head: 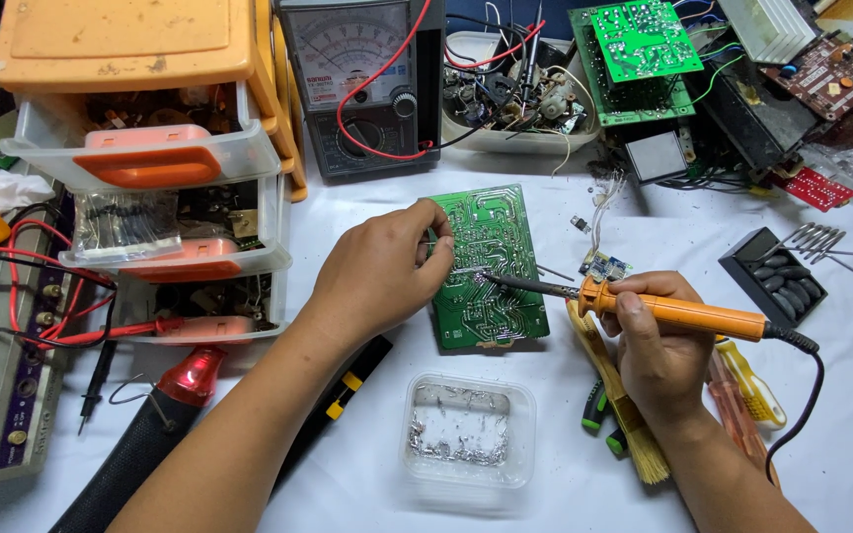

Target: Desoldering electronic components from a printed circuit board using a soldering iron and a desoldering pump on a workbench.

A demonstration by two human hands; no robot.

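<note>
Left hand (379,268): we are pinching the green circuit board (491,266) at its left edge.
Right hand (656,341): we are gripping the orange soldering iron (683,314), tip touching the board's middle.

Two hands (377,271) (659,345), one soldering iron (683,314), one green board (491,266), one clear tub (469,434), three drawers (150,153).

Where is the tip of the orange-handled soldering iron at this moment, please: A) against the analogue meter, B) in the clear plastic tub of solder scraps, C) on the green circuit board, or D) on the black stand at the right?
C: the right hand holds the soldering iron with its tip on the green circuit board, which the left hand steadies.
</note>
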